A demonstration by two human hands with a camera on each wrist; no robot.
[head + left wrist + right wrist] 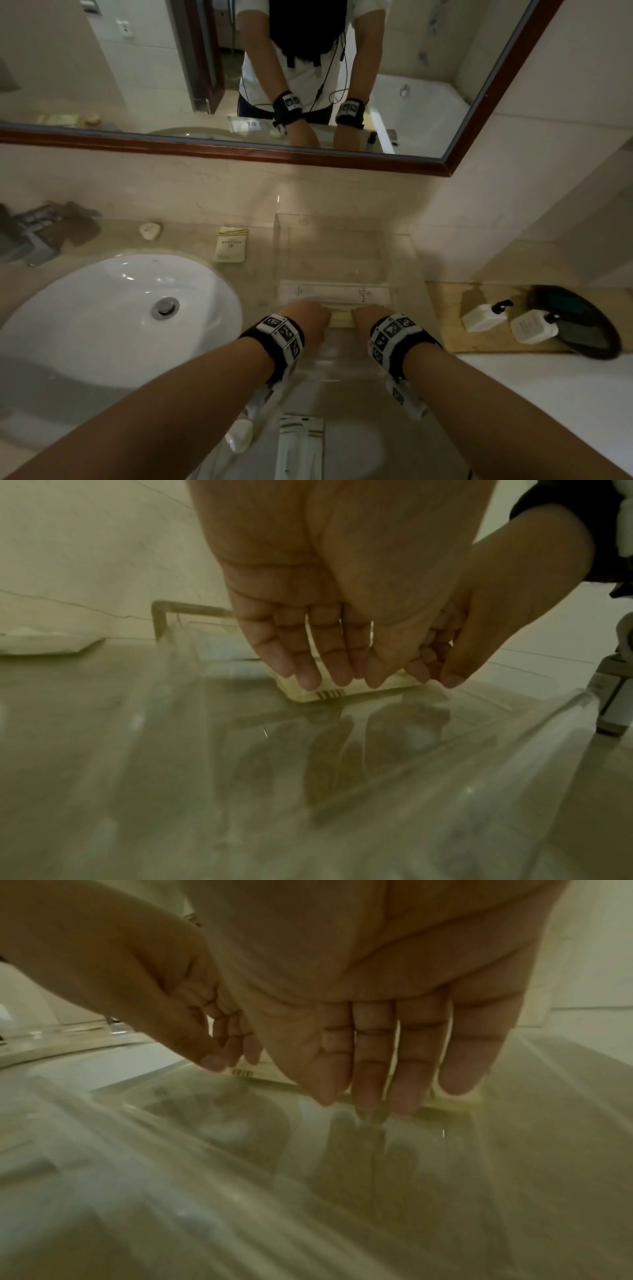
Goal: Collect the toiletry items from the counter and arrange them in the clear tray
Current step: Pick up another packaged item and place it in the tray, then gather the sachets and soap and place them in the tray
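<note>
Hands (339,317) rest straight-fingered on a cream packet (346,692) in the clear tray (277,240); its print is unreadable.

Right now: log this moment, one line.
left hand and right hand: fingers straight on yellow packet | in clear tray | sachet uncollected

clear tray (404,260) on counter | pale yellow packet (340,317) flat inside

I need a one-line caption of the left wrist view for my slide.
Left hand and right hand press straight fingers on a pale yellow packet inside the clear tray.
</note>
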